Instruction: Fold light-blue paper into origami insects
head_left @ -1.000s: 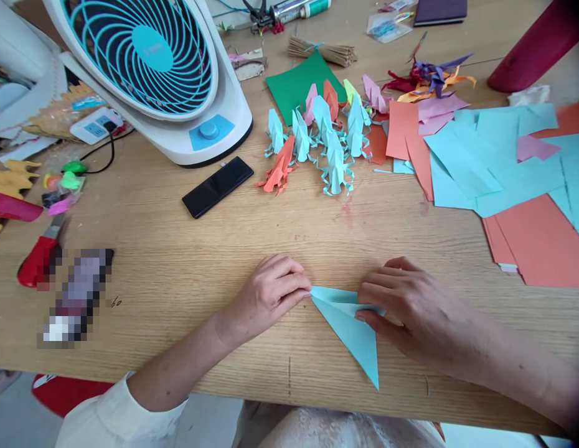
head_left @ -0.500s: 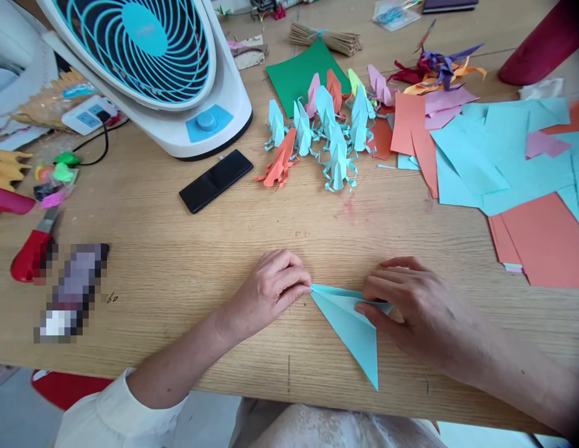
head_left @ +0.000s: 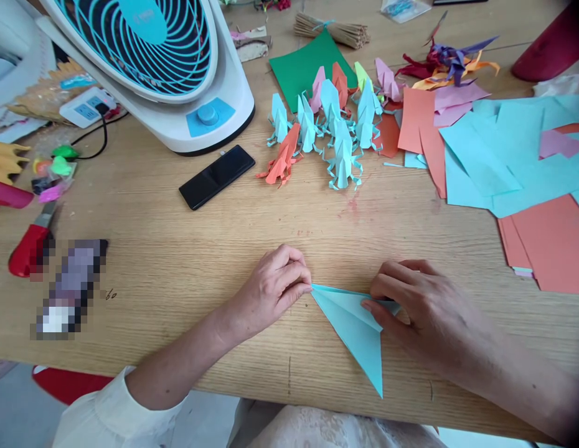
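A light blue sheet of origami paper, folded to a pointed triangular shape, lies on the wooden table near its front edge. My left hand pinches its left tip between thumb and fingers. At its upper right edge, my right hand is closed on the paper, with the thumb on top and the other fingers curled behind. The right corner is partly hidden under that hand. One flap points down toward the table's edge. Beyond the hands stand several folded paper insects, light blue ones and an orange one in front.
A white and blue fan stands at the back left, with a black phone before it. Blue sheets and orange sheets lie at the right. Red-handled scissors and a blurred phone are at the left.
My right hand has shifted slightly to the right along the folded paper. My left hand keeps its pinch on the tip. The view has tilted a little.
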Motion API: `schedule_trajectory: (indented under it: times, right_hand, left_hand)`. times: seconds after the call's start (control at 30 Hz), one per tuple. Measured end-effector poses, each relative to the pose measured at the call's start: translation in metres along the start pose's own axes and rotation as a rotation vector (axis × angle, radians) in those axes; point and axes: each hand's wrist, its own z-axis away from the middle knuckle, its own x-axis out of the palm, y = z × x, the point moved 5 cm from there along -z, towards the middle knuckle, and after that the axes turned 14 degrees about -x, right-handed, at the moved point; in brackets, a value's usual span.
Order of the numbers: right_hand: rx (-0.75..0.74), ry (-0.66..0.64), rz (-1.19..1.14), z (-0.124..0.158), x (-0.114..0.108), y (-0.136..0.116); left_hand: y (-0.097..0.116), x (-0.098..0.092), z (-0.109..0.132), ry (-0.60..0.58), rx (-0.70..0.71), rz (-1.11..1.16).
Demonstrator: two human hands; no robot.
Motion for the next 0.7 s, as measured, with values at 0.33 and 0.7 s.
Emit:
schedule_trajectory:
  times: [0.33,0.7]
  right_hand:
    - [0.01,0.028,-0.023,0.0005,0.0033,0.001]
    - [0.004,0.029,-0.016,-0.0005,0.0034,0.0019]
  left_hand:
    - [0.0032,0.0026,-0.0008,0.026,-0.04,-0.02]
    - [0.0067,0.0051,-0.0019,0.05,-0.115,-0.074]
